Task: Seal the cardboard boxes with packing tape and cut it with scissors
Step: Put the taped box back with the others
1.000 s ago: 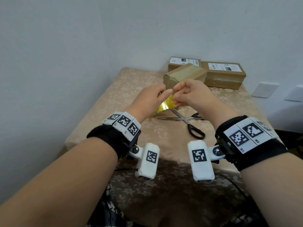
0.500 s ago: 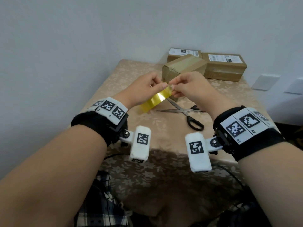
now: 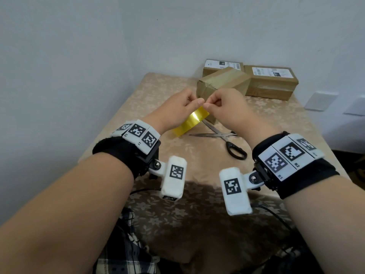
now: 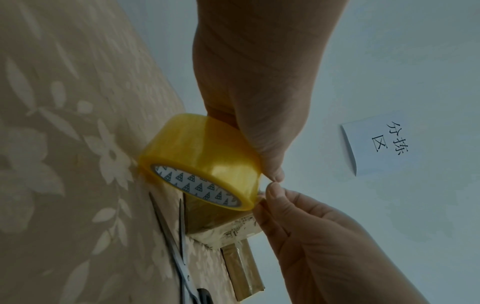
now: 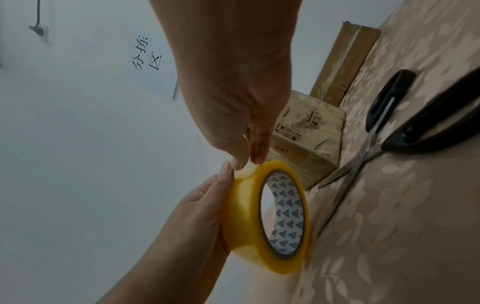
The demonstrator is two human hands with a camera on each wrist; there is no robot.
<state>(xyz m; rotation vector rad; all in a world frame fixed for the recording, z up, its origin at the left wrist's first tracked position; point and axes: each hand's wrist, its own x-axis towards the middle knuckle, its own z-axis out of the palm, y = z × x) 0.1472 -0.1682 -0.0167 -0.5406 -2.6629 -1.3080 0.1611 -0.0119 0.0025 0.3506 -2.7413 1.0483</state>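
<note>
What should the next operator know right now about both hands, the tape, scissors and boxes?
Left hand grips the yellow tape roll above the table.
Right hand pinches at the roll's top edge, picking for the tape end; no strip pulled out yet.
Scissors lie open on the table, untouched.
Nearest box sits just beyond the hands, two more boxes behind it.
Left: free the end, tape the box, cut.

Bare forearms wear black wrist straps point(image 3: 126, 153) carrying white blocks printed with black square markers point(image 3: 287, 155)
</note>
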